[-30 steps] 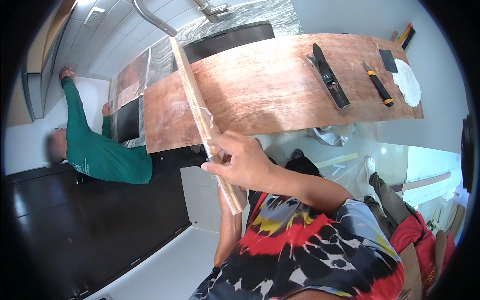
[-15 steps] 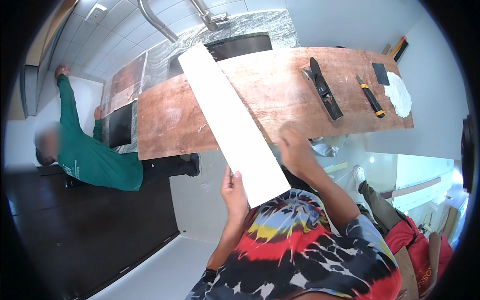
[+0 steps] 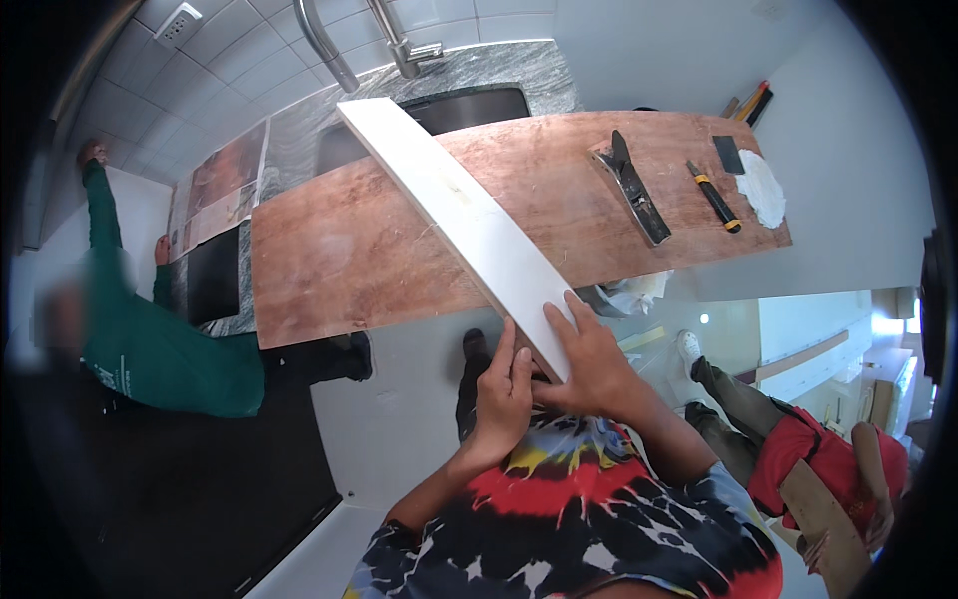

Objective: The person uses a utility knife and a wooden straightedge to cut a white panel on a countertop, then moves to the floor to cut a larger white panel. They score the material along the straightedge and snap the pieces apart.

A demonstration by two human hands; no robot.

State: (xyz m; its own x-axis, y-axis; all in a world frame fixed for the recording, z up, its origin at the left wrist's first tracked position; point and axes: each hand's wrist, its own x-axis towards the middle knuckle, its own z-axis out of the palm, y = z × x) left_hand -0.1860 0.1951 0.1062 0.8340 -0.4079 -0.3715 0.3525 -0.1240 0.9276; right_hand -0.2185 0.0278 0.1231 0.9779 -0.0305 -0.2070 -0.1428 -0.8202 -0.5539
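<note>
A long white board (image 3: 469, 220) slants from the sink edge down toward my body, its left edge turned to show. At its near end my right hand (image 3: 591, 357) is closed, fingers over the top face. My left hand (image 3: 502, 404) grips the left edge of the same end, thumb and fingers against it. The white board lies across a brown plywood sheet (image 3: 319, 260). On that sheet, right of the white board, rest a black hand plane (image 3: 639, 192) and a yellow-and-black utility knife (image 3: 715, 200).
A dark grey rectangular piece (image 3: 727, 155) and a white crumpled patch (image 3: 761, 190) lie at the sheet's right end. Behind are a sink (image 3: 494, 104) and faucet (image 3: 401, 50). A person in green (image 3: 170, 349) works at left; another in red (image 3: 798, 459) holds a brown board at lower right.
My right hand has come down onto the near end of the white board. The board has tilted, showing its left edge, and my left hand has shifted right along with its near end.
</note>
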